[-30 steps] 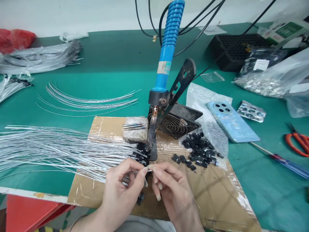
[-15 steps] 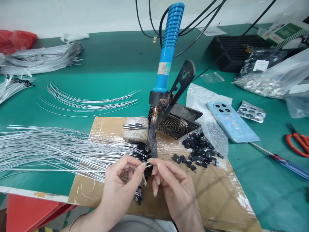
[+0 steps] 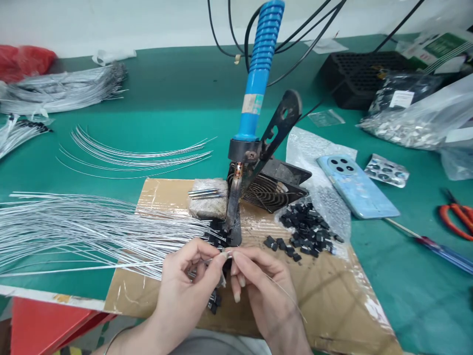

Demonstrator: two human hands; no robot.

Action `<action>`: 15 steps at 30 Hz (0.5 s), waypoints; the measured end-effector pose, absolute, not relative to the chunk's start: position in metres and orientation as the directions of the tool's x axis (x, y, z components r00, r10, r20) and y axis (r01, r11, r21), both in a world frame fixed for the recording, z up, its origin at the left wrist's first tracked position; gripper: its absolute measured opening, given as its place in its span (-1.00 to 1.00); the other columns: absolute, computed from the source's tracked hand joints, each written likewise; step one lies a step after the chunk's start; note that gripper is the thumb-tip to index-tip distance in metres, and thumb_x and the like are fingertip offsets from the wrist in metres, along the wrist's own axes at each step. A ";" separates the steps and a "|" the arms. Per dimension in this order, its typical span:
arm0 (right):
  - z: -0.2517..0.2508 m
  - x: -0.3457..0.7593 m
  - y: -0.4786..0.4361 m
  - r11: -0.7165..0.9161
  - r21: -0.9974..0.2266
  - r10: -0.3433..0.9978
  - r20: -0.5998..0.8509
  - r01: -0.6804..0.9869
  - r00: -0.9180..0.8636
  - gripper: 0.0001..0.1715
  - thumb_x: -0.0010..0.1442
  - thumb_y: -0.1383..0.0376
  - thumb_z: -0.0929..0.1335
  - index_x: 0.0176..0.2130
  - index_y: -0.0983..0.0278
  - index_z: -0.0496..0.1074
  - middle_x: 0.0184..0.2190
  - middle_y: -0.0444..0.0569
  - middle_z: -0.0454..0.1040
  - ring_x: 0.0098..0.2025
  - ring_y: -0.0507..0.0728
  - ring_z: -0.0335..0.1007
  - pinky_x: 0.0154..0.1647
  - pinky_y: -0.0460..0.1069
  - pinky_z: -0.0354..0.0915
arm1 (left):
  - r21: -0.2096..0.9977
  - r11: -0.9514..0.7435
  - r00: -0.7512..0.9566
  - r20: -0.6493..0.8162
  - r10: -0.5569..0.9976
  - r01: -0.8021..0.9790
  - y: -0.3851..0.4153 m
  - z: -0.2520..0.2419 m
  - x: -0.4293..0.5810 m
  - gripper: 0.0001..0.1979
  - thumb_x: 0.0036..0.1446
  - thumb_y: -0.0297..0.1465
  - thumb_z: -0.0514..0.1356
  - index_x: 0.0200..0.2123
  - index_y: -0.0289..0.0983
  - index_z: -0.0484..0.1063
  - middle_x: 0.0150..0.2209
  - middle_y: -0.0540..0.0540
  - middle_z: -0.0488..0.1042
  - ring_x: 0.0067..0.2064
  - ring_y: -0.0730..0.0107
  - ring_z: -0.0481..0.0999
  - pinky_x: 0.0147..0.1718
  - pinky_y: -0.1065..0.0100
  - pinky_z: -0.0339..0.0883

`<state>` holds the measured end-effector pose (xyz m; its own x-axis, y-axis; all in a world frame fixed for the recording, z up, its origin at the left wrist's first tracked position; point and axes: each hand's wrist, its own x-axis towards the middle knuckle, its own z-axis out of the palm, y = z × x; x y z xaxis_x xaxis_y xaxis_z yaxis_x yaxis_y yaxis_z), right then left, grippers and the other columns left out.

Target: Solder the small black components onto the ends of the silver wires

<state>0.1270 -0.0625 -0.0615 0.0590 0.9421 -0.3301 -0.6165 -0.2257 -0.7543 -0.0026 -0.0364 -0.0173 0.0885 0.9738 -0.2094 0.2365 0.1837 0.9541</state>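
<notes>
My left hand (image 3: pixel 188 283) and my right hand (image 3: pixel 258 283) meet fingertip to fingertip just in front of the tip of the blue-handled soldering iron (image 3: pixel 254 98), which stands clamped nose-down on a taped cardboard sheet (image 3: pixel 332 291). The left hand pinches the end of a thin white wire (image 3: pixel 111 266) that runs off to the left. The right hand pinches a fine silvery strand (image 3: pixel 286 296) that trails over its back. A small black part (image 3: pixel 212 301) hangs below the left fingers. A fan of white wires (image 3: pixel 74 229) lies left of my hands.
A pile of small black parts (image 3: pixel 305 229) lies right of the iron, with a fan grille (image 3: pixel 266 190) behind and a grey sponge block (image 3: pixel 207 197) beside it. A blue phone (image 3: pixel 356 185), screwdriver (image 3: pixel 432 244), red scissors (image 3: pixel 458 217), plastic bags (image 3: pixel 414 118) and wire bundles (image 3: pixel 62 88) cover the green mat.
My hands have drifted up a little toward the iron tip and stayed pinched together. The long wire held on the left now lies lower, along the table's front edge.
</notes>
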 end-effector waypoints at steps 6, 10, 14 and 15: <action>-0.062 0.122 -0.064 -0.191 -0.756 0.939 -0.326 -0.627 0.108 -0.88 0.14 0.22 0.52 -0.39 0.20 0.68 -0.55 -0.15 0.49 -0.64 -0.08 0.30 -0.69 -0.20 0.31 | 0.941 0.179 0.079 -0.210 0.975 0.286 -0.039 -0.021 -0.002 -0.79 0.19 -0.35 0.19 -0.48 -0.29 0.43 -0.59 -0.01 0.42 -0.56 0.46 0.32 -0.58 0.43 0.17; -0.062 0.119 -0.066 -0.177 -0.793 0.937 -0.317 -0.583 0.148 -0.88 0.14 0.21 0.52 -0.34 0.20 0.70 -0.50 -0.10 0.53 -0.64 -0.05 0.32 -0.67 -0.16 0.33 | 0.943 0.162 0.078 -0.192 0.978 0.291 -0.039 -0.022 -0.002 -0.79 0.20 -0.35 0.20 -0.48 -0.29 0.44 -0.61 0.02 0.40 -0.58 0.49 0.28 -0.60 0.45 0.14; -0.064 0.123 -0.066 -0.156 -0.833 0.943 -0.286 -0.531 0.171 -0.81 0.19 0.16 0.49 -0.21 0.17 0.69 -0.45 -0.11 0.53 -0.62 -0.04 0.39 -0.60 -0.14 0.36 | 0.954 0.152 0.070 -0.176 0.982 0.260 -0.037 -0.021 -0.003 -0.80 0.20 -0.37 0.21 -0.47 -0.29 0.45 -0.58 0.02 0.41 -0.56 0.51 0.27 -0.58 0.46 0.16; -0.065 0.124 -0.066 -0.157 -0.835 0.944 -0.283 -0.527 0.168 -0.78 0.21 0.14 0.47 -0.18 0.16 0.68 -0.45 -0.12 0.53 -0.61 -0.04 0.41 -0.59 -0.13 0.37 | 0.954 0.154 0.066 -0.176 0.982 0.256 -0.037 -0.021 -0.004 -0.81 0.20 -0.37 0.21 -0.46 -0.29 0.45 -0.58 0.03 0.40 -0.56 0.51 0.27 -0.57 0.47 0.16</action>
